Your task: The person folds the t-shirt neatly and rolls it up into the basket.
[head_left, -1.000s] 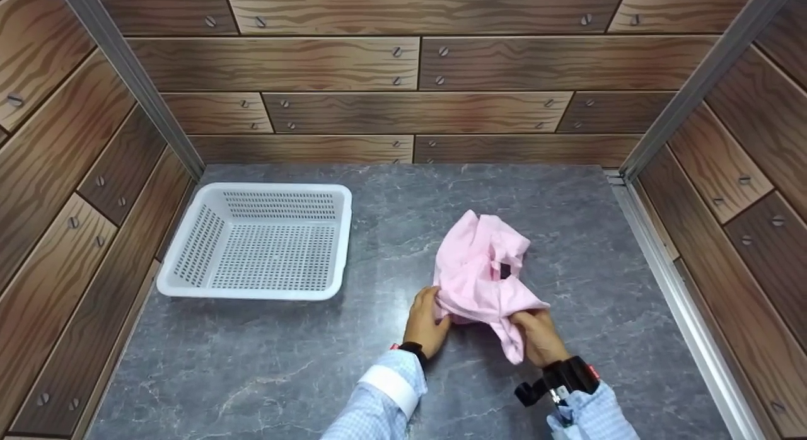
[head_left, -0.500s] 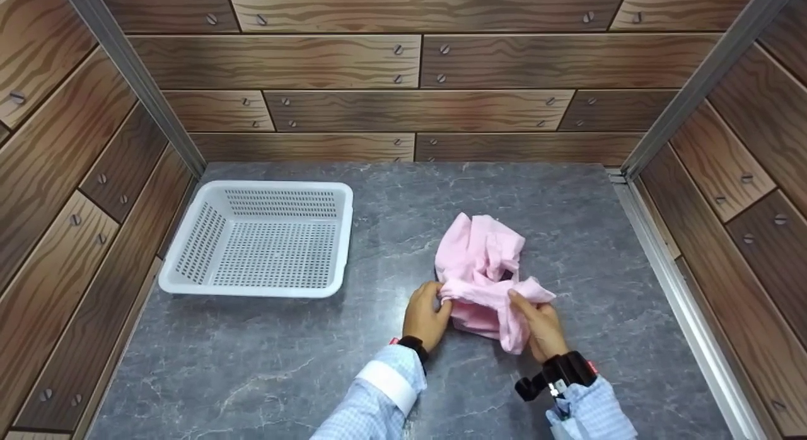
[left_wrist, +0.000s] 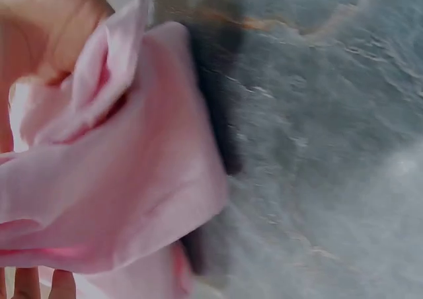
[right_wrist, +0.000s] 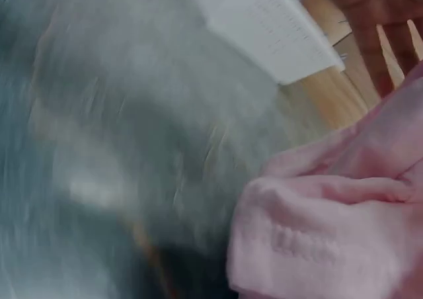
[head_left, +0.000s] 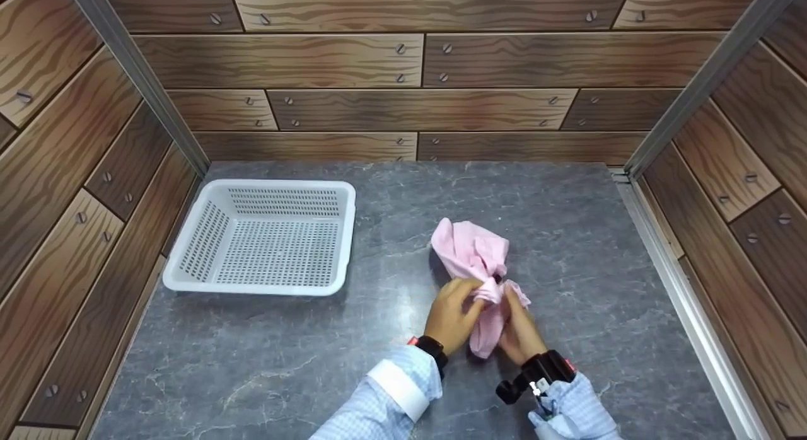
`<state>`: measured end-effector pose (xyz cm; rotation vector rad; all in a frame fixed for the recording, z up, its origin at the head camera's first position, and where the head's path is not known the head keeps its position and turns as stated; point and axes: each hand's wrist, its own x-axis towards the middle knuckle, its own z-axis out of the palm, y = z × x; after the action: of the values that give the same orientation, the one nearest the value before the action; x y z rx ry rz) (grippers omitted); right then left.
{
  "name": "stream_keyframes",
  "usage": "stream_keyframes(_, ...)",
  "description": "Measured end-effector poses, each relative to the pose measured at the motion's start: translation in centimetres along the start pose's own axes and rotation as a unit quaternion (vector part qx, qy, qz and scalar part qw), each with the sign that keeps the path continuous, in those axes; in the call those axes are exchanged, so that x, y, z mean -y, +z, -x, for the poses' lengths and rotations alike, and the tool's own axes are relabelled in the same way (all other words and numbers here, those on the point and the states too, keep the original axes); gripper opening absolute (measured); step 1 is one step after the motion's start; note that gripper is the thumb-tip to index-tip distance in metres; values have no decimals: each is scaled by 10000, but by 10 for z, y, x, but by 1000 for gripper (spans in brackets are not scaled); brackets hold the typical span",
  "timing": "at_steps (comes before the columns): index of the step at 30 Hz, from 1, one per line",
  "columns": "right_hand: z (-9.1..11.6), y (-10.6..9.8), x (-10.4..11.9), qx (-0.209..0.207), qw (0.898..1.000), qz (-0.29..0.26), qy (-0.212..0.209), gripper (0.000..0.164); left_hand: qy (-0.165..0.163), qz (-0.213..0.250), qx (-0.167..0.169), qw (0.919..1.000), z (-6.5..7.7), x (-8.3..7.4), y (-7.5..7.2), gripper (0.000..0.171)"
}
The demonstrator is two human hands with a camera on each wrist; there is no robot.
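We see the left hand (head_left: 452, 314) pinching a bunched fold of a crumpled, soft pink cloth (head_left: 470, 248) above the grey marbled tabletop (head_left: 271, 364). The right hand (head_left: 522, 333) seems to grip its other side, fingers mostly hidden. Well apart, we see 1 white, rectangular, perforated plastic basket (head_left: 252, 289).

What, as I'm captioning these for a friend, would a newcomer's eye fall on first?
Probably the bright pink cloth, bunched between the left hand and right hand on the person's right side of the gray marbled tabletop. Next, the white perforated basket, apart from the cloth on the person's left, and the wood-plank-patterned wall across the back.
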<state>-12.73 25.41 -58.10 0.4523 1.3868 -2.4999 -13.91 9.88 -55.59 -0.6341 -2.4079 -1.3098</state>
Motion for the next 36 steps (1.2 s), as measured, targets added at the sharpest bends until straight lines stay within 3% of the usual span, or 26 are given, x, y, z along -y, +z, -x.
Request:
stream_keyframes(3,1,-1,5,726,9952,-654,109,43,226,-18,363,9991,1,-4,0,22)
stream_keyframes(6,3,0,9,921,9935,-665,98,38,304,-50,760,9966,2,-4,0,25)
stream_keyframes(10,3,2,11,574,9975,-234,-331,21,495,73,1020,9935,6,3,0,31)
stream_keyframes(15,2,6,12,119,9980,-60,-612,26,530,10,928,9943,16,21,1,48)
stream_keyframes(18,3,8,14,101,9975,-58,-690,31,84,-436,953,9945,23,33,0,56)
stream_keyframes(21,4,10,17,224,9971,-79,-720,34,-485,-729,1241,9884,28,44,-1,54)
stream_keyframes(24,5,9,21,340,9968,-92,-724,35,-933,-727,1521,9813,30,51,-1,33)
stream_keyframes(26,5,7,23,372,9966,-58,-732,35,-1185,-522,1512,9800,30,53,-1,17)
stream_keyframes(29,4,3,25,244,9969,57,-752,36,-1616,-105,1288,9784,29,52,-2,5)
stream_keyframes(33,2,-5,27,-203,9967,326,-719,31,-2188,528,758,9714,26,51,-7,4)
stream_keyframes(36,1,-12,27,-664,9944,564,-598,18,-2427,925,463,9646,21,50,-12,6)
